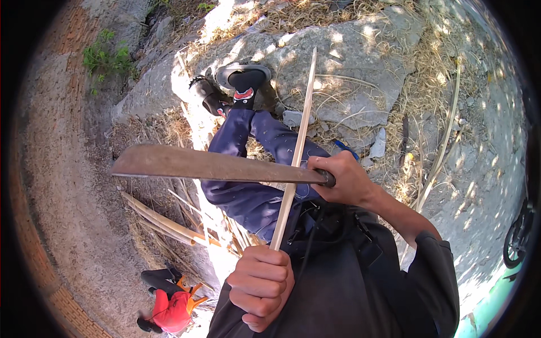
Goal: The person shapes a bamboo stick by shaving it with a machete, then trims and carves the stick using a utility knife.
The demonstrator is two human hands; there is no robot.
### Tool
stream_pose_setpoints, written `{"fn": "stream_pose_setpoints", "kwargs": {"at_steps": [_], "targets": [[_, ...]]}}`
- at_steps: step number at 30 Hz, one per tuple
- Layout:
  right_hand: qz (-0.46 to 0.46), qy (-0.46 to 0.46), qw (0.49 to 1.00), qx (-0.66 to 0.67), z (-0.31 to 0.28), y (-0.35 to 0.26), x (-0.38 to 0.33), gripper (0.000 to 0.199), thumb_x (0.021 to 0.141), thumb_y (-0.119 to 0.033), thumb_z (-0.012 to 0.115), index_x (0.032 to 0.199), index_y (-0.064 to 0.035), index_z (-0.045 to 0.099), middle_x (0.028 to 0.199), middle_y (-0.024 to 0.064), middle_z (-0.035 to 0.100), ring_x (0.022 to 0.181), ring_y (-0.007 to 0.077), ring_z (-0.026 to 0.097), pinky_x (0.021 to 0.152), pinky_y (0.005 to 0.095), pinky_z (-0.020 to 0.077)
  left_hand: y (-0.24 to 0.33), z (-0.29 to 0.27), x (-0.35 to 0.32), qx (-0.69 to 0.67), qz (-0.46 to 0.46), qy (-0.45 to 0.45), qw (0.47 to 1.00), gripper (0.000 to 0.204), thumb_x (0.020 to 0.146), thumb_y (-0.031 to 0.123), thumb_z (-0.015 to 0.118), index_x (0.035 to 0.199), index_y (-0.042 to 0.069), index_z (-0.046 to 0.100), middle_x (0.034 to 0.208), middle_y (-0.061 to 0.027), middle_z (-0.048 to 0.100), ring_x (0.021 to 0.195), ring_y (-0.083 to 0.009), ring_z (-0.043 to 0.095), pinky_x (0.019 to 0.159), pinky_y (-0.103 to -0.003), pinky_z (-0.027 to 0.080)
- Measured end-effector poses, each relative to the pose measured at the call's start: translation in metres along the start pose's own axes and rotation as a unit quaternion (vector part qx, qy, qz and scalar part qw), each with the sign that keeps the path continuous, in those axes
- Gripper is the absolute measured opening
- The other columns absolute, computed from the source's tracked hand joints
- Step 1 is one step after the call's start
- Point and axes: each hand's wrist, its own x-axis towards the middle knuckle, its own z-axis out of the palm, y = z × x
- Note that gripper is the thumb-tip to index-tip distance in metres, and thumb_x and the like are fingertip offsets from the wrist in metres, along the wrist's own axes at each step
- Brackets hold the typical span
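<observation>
The right hand (344,179) is clenched round the handle of a long, rust-dark machete (208,165), whose broad blade lies level and points to the person's left. The left hand (260,284) is fisted round the lower end of a pale bamboo strip (296,152), which rises steeply from that fist, passes the blade close to the handle, and ends above the outstretched legs. To shave the strip well, I judge the edge should meet it at a shallow slant and travel away from the body, with the lower fist kept well below the blade and the strip held steady so the cut follows the grain rather than biting in. The person sits on bare ground (73,225), legs in dark blue trousers stretched toward a flat grey rock (360,62), sandalled feet near its edge. Split bamboo slats (160,219) lie just beside the left leg, dry straw is scattered about, and a red and black bundle (169,308) sits at the lower left. A brick edging curves along the far left, in dappled sun.
</observation>
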Motion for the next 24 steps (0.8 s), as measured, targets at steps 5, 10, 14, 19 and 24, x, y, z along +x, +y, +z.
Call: {"fn": "stream_pose_setpoints", "kwargs": {"at_steps": [5,10,14,19,24], "targets": [[0.079,0.033,0.996,-0.019,-0.002,0.029,0.011,0.022,0.076,-0.007,0.075,0.096,-0.0043,0.065,0.068,0.0168,0.065,0.062,0.0379,0.067,0.058,0.0445,0.0512,-0.001,-0.002,-0.001,0.017,0.013,0.033,0.999,0.060,0.109,0.036,0.036,0.054,0.011,0.036,0.040,0.0027,0.028,0.031,-0.0099,0.021,0.037,-0.027,0.020],[0.013,-0.017,0.999,0.025,0.002,-0.009,0.001,0.023,0.076,-0.007,0.077,0.096,-0.0083,0.065,0.068,0.0148,0.064,0.064,0.0368,0.068,0.058,0.0449,0.0515,0.002,-0.002,0.001,0.045,0.020,0.083,0.995,0.063,0.110,0.042,0.031,0.056,0.012,0.037,0.039,0.0011,0.031,0.031,-0.0109,0.023,0.038,-0.027,0.022],[-0.022,0.029,0.999,-0.021,0.007,0.006,0.006,0.020,0.074,-0.004,0.076,0.087,-0.0068,0.062,0.065,0.0122,0.059,0.058,0.0344,0.062,0.056,0.0391,0.0470,0.001,-0.008,-0.002,0.063,0.021,0.100,0.993,0.064,0.111,0.045,0.029,0.057,0.013,0.036,0.040,0.0010,0.032,0.032,-0.0112,0.024,0.039,-0.028,0.024],[0.042,-0.078,0.991,0.105,-0.005,-0.019,0.001,0.024,0.075,-0.007,0.078,0.096,-0.0061,0.066,0.066,0.0157,0.062,0.064,0.0391,0.066,0.059,0.0427,0.0511,0.001,-0.005,0.000,0.072,0.016,0.110,0.991,0.064,0.112,0.045,0.029,0.057,0.013,0.036,0.040,0.0008,0.032,0.033,-0.0109,0.025,0.038,-0.028,0.023],[0.070,-0.124,0.980,0.136,-0.017,-0.037,-0.001,0.021,0.075,-0.006,0.077,0.093,-0.0046,0.065,0.068,0.0157,0.062,0.063,0.0370,0.065,0.060,0.0397,0.0510,-0.001,-0.012,0.008,0.011,-0.011,-0.039,0.999,0.063,0.111,0.037,0.039,0.054,0.012,0.033,0.043,0.0038,0.030,0.033,-0.0099,0.024,0.038,-0.028,0.021]]}}
